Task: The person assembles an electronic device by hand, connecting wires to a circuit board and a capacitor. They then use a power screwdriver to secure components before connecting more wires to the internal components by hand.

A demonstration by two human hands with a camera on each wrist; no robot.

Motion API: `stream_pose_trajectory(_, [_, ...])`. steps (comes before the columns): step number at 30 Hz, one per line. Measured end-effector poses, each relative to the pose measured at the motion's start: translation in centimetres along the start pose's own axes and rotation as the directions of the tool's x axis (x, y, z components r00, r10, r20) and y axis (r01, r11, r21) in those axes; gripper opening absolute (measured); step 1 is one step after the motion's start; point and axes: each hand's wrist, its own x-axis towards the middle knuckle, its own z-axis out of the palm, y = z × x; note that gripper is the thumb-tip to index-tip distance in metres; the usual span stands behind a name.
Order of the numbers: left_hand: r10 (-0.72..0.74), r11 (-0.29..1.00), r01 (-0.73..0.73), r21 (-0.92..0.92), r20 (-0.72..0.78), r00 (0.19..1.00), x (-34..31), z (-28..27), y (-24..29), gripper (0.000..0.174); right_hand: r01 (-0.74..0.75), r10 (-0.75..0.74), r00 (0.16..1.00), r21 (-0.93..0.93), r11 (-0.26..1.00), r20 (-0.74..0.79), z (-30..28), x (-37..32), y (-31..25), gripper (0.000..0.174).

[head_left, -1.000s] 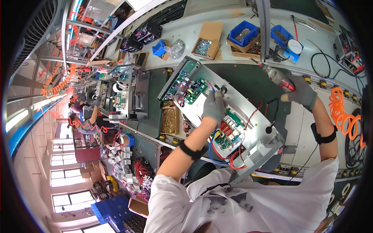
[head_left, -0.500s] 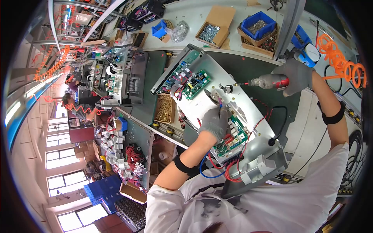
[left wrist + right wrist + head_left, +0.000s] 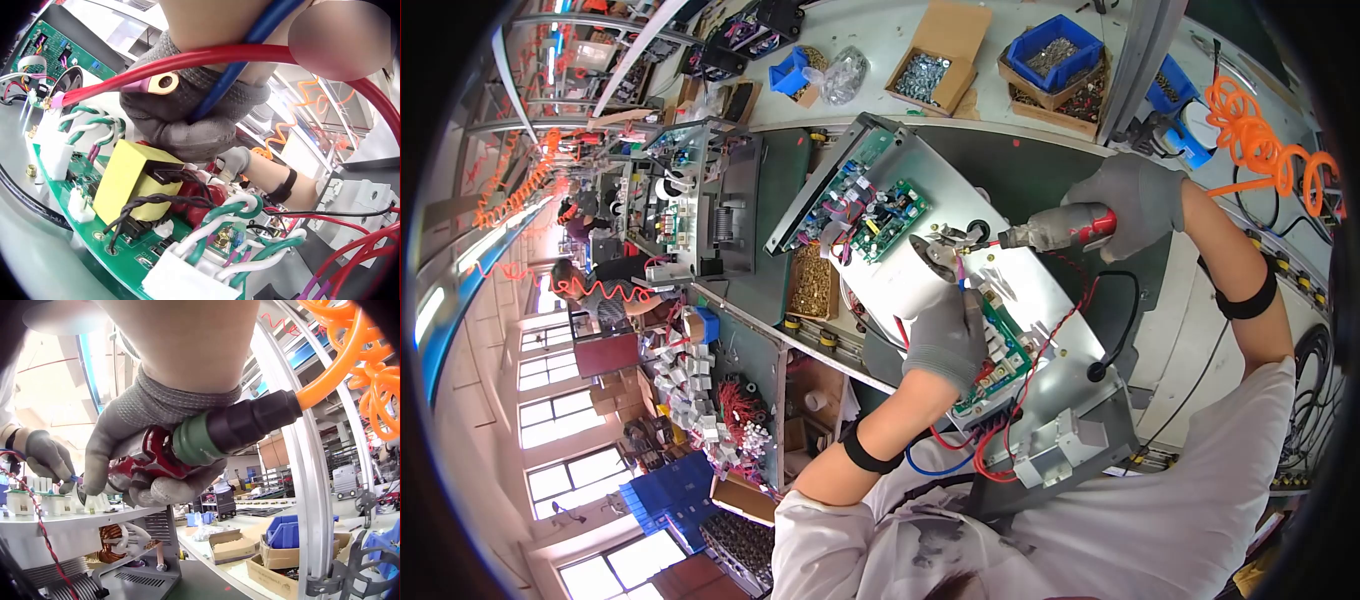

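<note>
My gloved left hand [image 3: 948, 335] pinches a cable end with a purple and blue sleeve [image 3: 963, 276] beside a white cylinder [image 3: 908, 287], which stands in an open metal chassis [image 3: 1055, 325]. A blue cable [image 3: 228, 78] and a red cable [image 3: 206, 57] run past this hand in the left wrist view. Under it lies a green circuit board [image 3: 119, 256] with a yellow transformer [image 3: 128, 178]. My gloved right hand [image 3: 1128, 205] grips a red air screwdriver [image 3: 153, 456] fed by an orange coiled hose [image 3: 340, 369]. The screwdriver points left, its tip close to the cylinder's top.
Behind the chassis stand an open carton of screws [image 3: 922, 78] and a blue bin [image 3: 1055, 52]. A box of brass parts [image 3: 812, 282] lies left of the chassis. Another chassis [image 3: 700, 200] stands farther left. A metal post [image 3: 1145, 75] rises at the back right.
My right hand has brought the screwdriver left and down to the top of the white cylinder, turning its tip leftward. My left hand stays beside the cylinder, holding the cable end.
</note>
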Motion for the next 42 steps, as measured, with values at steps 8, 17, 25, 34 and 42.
stream_pose_trajectory(8, [0.01, 0.996, -0.008, 0.084, -0.013, 1.0, -0.3, -0.1, 0.5, 0.034, -0.026, 0.026, 0.999, -0.008, 1.0, -0.043, -0.1, 0.0, -1.2, 0.053])
stream_pose_trajectory(17, [-0.006, 1.0, 0.006, -0.004, 0.0, 1.0, 0.3, 0.2, -0.5, 0.033, -0.051, 0.05, 0.998, -0.022, 0.998, -0.029, 0.0, -0.5, -1.6, 0.053])
stream_pose_trajectory(25, [0.017, 0.994, -0.013, 0.112, -0.035, 0.999, -0.2, -0.1, 0.6, 0.035, -0.095, 0.091, 0.995, -0.16, 0.983, -0.033, -0.3, -0.1, -3.1, 0.049])
stream_pose_trajectory(34, [-0.095, 0.944, 0.15, -0.295, 0.195, 0.976, -1.8, -0.7, 1.2, 0.034, -0.099, 0.078, 0.994, -0.332, 0.938, -0.075, -1.1, 2.3, -2.7, 0.045])
stream_pose_trajectory(42, [-0.013, 0.948, 0.068, -0.311, 0.175, 0.984, -2.0, 0.2, 1.8, 0.031, 0.036, -0.098, 0.988, -0.439, 0.898, -0.119, -0.7, 4.2, -0.6, 0.041])
